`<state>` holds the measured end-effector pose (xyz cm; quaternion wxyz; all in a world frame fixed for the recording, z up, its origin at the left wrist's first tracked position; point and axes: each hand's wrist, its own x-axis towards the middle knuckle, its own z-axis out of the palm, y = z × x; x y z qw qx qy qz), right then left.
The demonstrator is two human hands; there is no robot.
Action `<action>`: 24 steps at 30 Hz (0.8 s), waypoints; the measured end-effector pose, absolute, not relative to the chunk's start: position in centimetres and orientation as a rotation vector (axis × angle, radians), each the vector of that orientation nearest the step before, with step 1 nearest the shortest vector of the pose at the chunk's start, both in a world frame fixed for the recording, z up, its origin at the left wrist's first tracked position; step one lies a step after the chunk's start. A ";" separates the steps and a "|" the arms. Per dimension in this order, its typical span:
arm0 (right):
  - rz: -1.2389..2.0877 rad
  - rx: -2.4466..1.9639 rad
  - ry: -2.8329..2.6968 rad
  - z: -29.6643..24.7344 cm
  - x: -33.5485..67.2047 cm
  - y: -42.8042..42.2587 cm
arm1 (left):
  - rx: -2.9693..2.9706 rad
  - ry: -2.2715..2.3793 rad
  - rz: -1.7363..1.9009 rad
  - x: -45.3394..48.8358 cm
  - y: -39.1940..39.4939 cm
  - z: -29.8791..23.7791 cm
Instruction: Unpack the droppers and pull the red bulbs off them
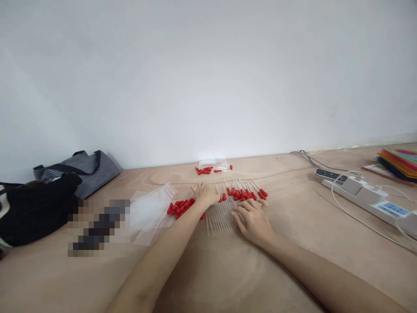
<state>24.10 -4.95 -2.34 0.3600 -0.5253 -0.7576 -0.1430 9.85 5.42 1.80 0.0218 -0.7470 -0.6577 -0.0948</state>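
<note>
Rows of thin clear droppers (221, 217) with red rubber bulbs (243, 193) lie side by side on the wooden table. My right hand (253, 219) rests palm down over the right end of the near row, fingers spread and touching the tubes. My left hand (206, 194) is at the left end of the rows, fingers apart and pointing away; its underside is hidden. Just left of it is a pile of loose red bulbs (179, 208), partly covered by my left forearm. The pile lies against clear zip bags (151, 213).
Near the wall, more red bulbs (203, 170) lie by a small clear bag (213, 163). On the right are a power strip (371, 195) with cables and a stack of colourful folders (399, 163). A striped bag (94, 174) and a black bag (39, 211) stand left.
</note>
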 end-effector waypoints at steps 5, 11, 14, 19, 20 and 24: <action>-0.373 -1.352 -1.907 -2.6 24.6 -4.7 | -2.297 -2.113 -0.219 11.3 6.3 1.9; -0.332 -1.358 -1.845 -2.7 24.7 -4.5 | -2.348 -1.984 -0.255 9.2 5.0 4.1; -0.341 -1.346 -1.787 -2.5 24.7 -4.5 | -2.400 -1.798 -0.307 7.0 2.4 4.8; -0.385 -1.248 -1.806 -2.1 24.5 -4.9 | -2.521 -1.378 -0.428 4.0 -2.1 2.5; -0.383 -1.220 -1.845 -2.0 24.4 -5.1 | -2.526 -1.261 -0.514 3.7 -2.6 1.7; -0.364 -1.074 -2.034 -2.3 23.9 -5.4 | -2.485 -1.023 -0.788 3.6 -3.7 -0.9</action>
